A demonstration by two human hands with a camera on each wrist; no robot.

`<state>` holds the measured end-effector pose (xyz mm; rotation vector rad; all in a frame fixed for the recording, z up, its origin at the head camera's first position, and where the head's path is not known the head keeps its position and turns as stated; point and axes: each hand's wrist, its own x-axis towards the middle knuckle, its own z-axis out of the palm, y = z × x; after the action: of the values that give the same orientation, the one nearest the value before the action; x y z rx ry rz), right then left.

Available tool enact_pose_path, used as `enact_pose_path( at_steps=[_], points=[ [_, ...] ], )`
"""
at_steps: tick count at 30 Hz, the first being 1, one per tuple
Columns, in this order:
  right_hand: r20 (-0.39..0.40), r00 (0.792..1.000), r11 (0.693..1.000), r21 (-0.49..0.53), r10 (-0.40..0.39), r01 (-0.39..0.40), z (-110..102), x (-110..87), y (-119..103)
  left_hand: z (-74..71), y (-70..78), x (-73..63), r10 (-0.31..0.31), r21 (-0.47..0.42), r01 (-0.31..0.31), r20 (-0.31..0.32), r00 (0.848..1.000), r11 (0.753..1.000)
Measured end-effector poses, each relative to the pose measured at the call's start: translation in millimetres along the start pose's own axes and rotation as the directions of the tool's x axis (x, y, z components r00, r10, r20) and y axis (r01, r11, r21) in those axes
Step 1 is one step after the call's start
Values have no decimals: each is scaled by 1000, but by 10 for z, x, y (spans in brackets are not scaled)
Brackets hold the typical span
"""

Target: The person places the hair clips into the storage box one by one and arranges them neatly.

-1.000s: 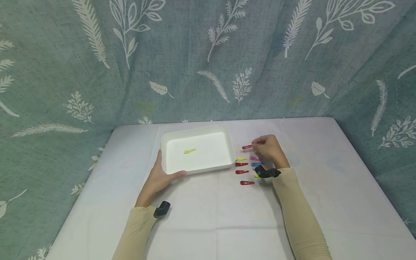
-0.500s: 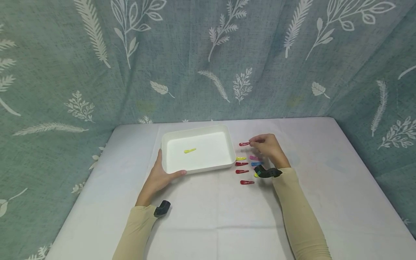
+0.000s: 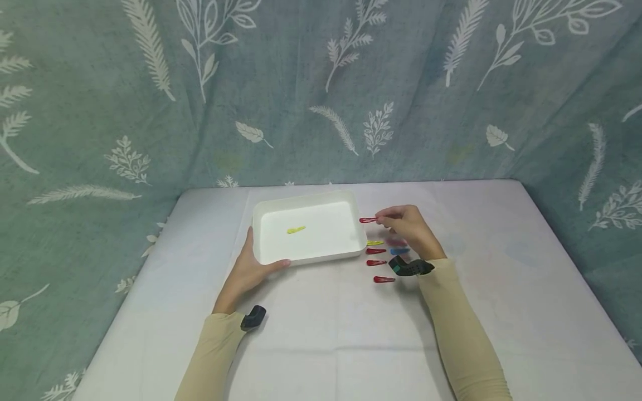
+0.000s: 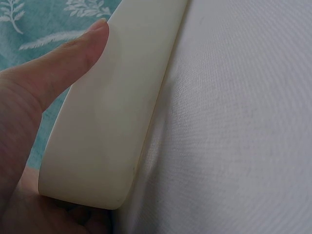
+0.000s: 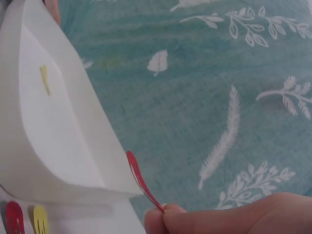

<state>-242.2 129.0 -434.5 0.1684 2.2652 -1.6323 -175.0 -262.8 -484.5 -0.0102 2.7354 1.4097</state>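
Note:
My right hand (image 3: 412, 231) pinches a red snap hair clip (image 3: 368, 220) by one end, just off the right side of a white tray (image 3: 328, 225). In the right wrist view that red clip (image 5: 136, 173) points up from thumb and finger toward the tray's wall. One yellow hair clip (image 3: 296, 229) lies inside the tray. My left hand (image 3: 246, 277) holds the tray's near left corner. The left wrist view shows its thumb (image 4: 83, 51) along the outer wall and other fingers, partly hidden, round the corner.
Right of the tray, several hair clips lie on the white cloth: red clips (image 3: 384, 279), a yellow one (image 3: 375, 243) against the tray, a blue one (image 3: 399, 252) and a blurred pink one (image 3: 398, 243). A patterned curtain (image 3: 321, 145) hangs behind the table.
My right hand has carried the red clip left and slightly up, closer to the tray's right side. My left hand keeps its hold on the tray, and the view has shifted slightly.

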Motion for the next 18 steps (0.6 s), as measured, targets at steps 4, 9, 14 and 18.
enact_pose_path(
  at_steps=[4, 9, 14, 18],
  points=[
    [5, 1000, 1000, 3, 3, -3, 45, -17, -69, 6, 13, 9, -2, -2, 2, 2, 1000, 1000],
    [22, 999, 999, 25, -28, 28, 121, -31, -155, 5, 11, 5, -13, -4, 13, 2, 1000, 1000],
    [29, 999, 999, 23, -44, 43, 234, -6, -213, 6, -4, -4, -24, 4, 24, 0, 1000, 1000],
    [25, 998, 997, 42, -64, 63, 322, 15, -269, 12, -1, 12, 10, -11, -10, -8, 1000, 1000]
  ],
)
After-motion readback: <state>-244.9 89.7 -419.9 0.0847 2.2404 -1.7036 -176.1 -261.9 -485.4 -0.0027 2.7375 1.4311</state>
